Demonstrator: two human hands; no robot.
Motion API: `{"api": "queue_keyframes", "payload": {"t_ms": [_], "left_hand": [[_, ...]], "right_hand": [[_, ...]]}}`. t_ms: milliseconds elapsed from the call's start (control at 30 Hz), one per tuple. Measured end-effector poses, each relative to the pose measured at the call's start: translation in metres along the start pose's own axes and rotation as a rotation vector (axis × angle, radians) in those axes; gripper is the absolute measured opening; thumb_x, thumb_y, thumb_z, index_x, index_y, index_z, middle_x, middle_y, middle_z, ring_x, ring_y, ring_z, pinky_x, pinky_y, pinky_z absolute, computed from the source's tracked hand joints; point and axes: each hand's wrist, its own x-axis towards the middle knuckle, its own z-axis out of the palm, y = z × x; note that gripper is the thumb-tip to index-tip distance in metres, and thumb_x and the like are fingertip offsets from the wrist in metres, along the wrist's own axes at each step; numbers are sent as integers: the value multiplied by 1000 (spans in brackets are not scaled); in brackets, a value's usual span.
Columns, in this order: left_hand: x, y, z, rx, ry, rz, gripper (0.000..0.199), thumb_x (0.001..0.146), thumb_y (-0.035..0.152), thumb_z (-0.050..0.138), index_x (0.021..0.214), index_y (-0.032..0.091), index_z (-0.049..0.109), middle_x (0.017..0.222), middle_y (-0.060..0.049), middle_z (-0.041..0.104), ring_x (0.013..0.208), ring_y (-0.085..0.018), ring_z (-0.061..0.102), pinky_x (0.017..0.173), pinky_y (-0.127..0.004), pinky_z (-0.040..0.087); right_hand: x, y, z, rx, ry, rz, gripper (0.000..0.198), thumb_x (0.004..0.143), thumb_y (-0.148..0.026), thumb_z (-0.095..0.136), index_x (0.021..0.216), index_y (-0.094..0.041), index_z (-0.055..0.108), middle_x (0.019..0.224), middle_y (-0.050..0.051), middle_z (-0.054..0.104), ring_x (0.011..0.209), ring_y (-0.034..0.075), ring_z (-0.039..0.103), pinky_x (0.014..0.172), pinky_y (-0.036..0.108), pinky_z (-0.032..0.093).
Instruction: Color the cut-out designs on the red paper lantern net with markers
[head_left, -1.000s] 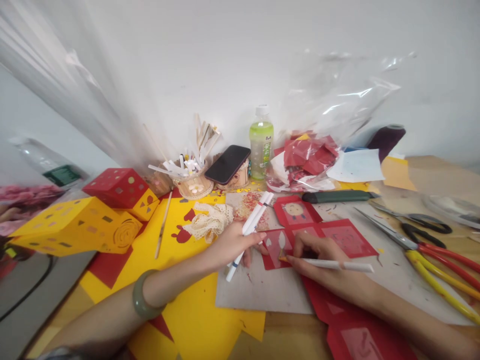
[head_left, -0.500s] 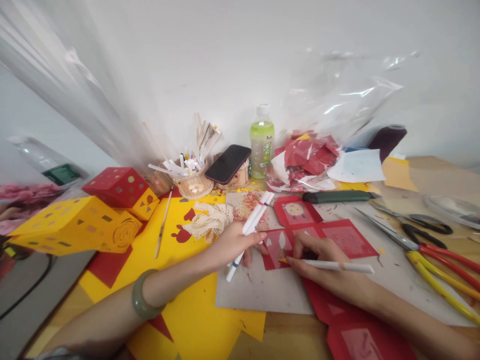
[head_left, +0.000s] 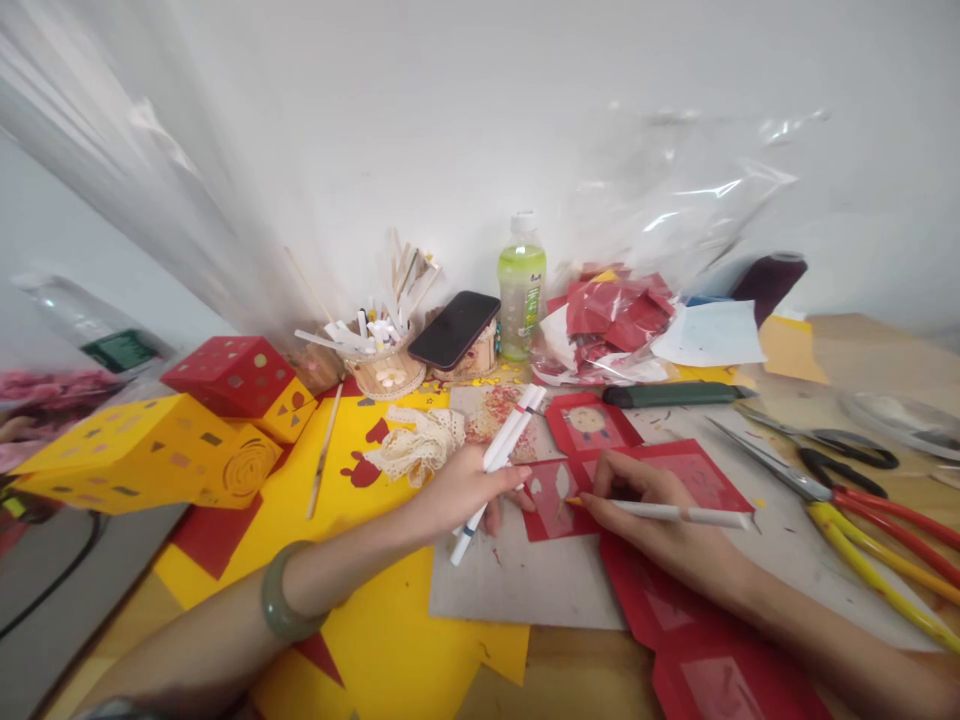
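Observation:
My left hand is closed around white markers, one with a red band and one with a blue band at the lower end. Its fingertips rest at the left edge of a red paper cutout with translucent windows. In my right hand is a white marker, pinched near its orange-yellow tip, which is at the window showing pale leaf-like shapes. Another window above holds a drawn round figure. The cutout lies on a grey board, its lower panels running under my right forearm.
Scissors with red and yellow handles lie right, beside black-handled scissors. Behind stand a green drink bottle, a phone on a wooden cup, and a bag of red scraps. Paper boxes and lace are left.
My right hand has shifted slightly, and its marker tip has moved a little up and to the right on the window. The left hand keeps its hold.

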Motion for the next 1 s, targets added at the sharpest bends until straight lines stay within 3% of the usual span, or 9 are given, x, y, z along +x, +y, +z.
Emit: {"api": "queue_keyframes", "payload": {"t_ms": [233, 533, 867, 1000], "left_hand": [[2, -2, -1, 9, 1, 11, 24, 77, 32, 52, 78, 8, 57, 46, 1, 58, 28, -6, 44, 30, -16, 30], [0, 0, 0, -18, -2, 6, 29, 80, 25, 51, 103, 7, 53, 47, 2, 59, 27, -6, 44, 29, -15, 29], [0, -1, -1, 47, 5, 8, 24, 80, 29, 50, 81, 7, 58, 42, 2, 55, 28, -6, 44, 30, -15, 29], [0, 0, 0, 47, 7, 15, 24, 80, 30, 50, 82, 7, 58, 43, 2, 55, 28, -6, 44, 31, -15, 30]], "right_hand": [[1, 0, -1, 11, -1, 30, 27, 77, -33, 51, 59, -19, 37, 55, -4, 42, 52, 10, 37, 47, 23, 28], [1, -1, 0, -10, -14, 24, 27, 78, -33, 50, 59, -20, 36, 55, -4, 41, 52, 10, 38, 47, 23, 28], [1, -3, -1, -9, -28, 34, 27, 76, -31, 51, 57, -20, 35, 54, -4, 41, 51, 10, 37, 46, 23, 28], [1, -3, -1, -10, -3, 33, 25, 77, -31, 50, 59, -20, 36, 55, -4, 42, 52, 10, 38, 47, 23, 29]]}}
